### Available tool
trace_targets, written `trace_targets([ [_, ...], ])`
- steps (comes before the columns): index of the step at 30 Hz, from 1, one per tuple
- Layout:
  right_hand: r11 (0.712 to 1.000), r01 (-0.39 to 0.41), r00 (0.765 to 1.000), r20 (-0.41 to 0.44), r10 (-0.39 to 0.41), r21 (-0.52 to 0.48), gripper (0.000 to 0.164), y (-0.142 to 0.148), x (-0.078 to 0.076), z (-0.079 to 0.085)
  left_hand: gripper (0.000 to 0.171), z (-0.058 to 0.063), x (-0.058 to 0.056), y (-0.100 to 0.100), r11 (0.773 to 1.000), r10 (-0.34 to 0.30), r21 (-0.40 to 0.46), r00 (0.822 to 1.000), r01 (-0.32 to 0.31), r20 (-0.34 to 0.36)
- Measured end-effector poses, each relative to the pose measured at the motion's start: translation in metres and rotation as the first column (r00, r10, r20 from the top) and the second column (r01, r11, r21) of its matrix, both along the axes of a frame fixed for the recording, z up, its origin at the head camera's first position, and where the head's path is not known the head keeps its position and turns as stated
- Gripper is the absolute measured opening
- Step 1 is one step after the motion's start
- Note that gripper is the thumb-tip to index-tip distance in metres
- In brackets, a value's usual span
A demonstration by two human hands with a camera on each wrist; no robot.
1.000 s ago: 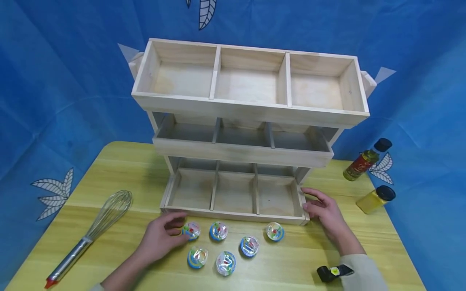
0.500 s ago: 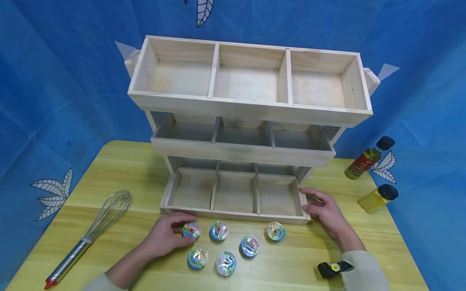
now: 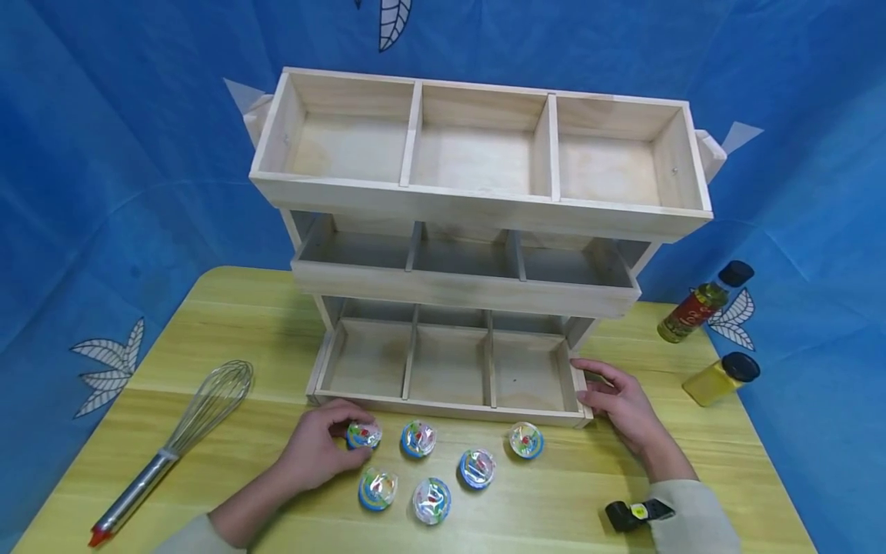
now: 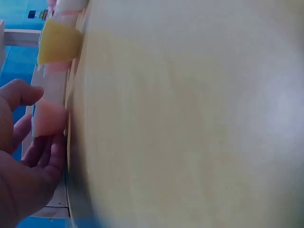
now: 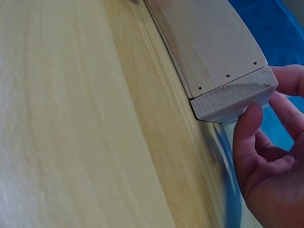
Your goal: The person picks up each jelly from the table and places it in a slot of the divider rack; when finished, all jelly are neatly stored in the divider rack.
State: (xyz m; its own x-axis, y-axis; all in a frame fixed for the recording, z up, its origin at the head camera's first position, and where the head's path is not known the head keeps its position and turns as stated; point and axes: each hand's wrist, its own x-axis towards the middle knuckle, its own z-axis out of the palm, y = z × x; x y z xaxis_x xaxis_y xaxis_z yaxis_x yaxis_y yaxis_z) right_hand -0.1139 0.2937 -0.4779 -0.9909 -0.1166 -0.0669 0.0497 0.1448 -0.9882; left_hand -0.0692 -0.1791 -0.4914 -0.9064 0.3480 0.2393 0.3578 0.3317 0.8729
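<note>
My left hand [image 3: 314, 448] has its thumb and fingers around a small jelly cup [image 3: 364, 435] with a shiny printed lid. In the left wrist view this jelly cup [image 4: 50, 118] is pink, between thumb and fingertips. Several more jelly cups [image 3: 418, 439] stand on the table in front of a three-tier wooden rack [image 3: 450, 412]; a yellow jelly cup [image 4: 59, 42] shows above the held one. At the rack's lower right end, my right hand [image 3: 623, 404] holds the corner with thumb and index finger. The right wrist view shows that thumb against the wooden end [image 5: 237, 97].
A whisk [image 3: 173, 454] lies on the left of the wooden table [image 3: 228, 323]. An oil bottle [image 3: 699, 308] and a yellow jar with a black lid [image 3: 720, 378] stand at the right. Blue cloth [image 3: 138, 115] hangs behind the rack, whose compartments have low dividers.
My left hand has moved right and closed around the leftmost jelly cup, which now sits slightly nearer the rack. My right hand stays at the rack's corner.
</note>
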Motion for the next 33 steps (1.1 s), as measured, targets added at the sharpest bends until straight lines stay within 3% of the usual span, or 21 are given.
trace_targets([
  [5,0.999,0.005,1.000,0.005,-0.005,0.047,0.053,0.000,0.000,0.001,0.043,0.005,0.001,-0.001,1.000,0.014,-0.020,1.000,-0.014,0.014],
  [9,0.997,0.006,1.000,-0.003,-0.006,0.074,0.052,0.001,0.000,0.000,0.041,0.014,0.002,-0.006,0.999,-0.037,-0.029,0.999,0.037,0.009],
  [14,0.997,0.013,1.000,-0.015,-0.012,0.082,0.052,0.003,-0.001,-0.001,0.040,0.025,-0.003,-0.005,0.988,-0.114,0.108,0.993,0.111,0.017],
  [18,0.997,0.012,1.000,-0.016,-0.010,0.081,0.051,0.003,-0.001,-0.001,0.040,0.032,-0.011,-0.002,0.969,-0.117,0.221,0.993,0.110,0.017],
  [24,0.997,0.015,1.000,-0.027,-0.012,0.081,0.051,0.003,0.000,0.000,0.040,0.041,-0.028,0.004,0.962,-0.055,0.268,0.998,0.046,0.025],
  [29,0.998,0.012,0.999,-0.036,-0.010,0.063,0.051,0.002,0.000,0.000,0.040,0.045,-0.042,0.008,0.972,0.043,0.223,0.992,-0.069,0.119],
  [33,0.999,0.011,0.999,-0.031,-0.010,0.054,0.051,0.001,0.000,0.000,0.041,0.045,-0.051,0.012,0.974,0.067,0.202,0.979,-0.106,0.193],
])
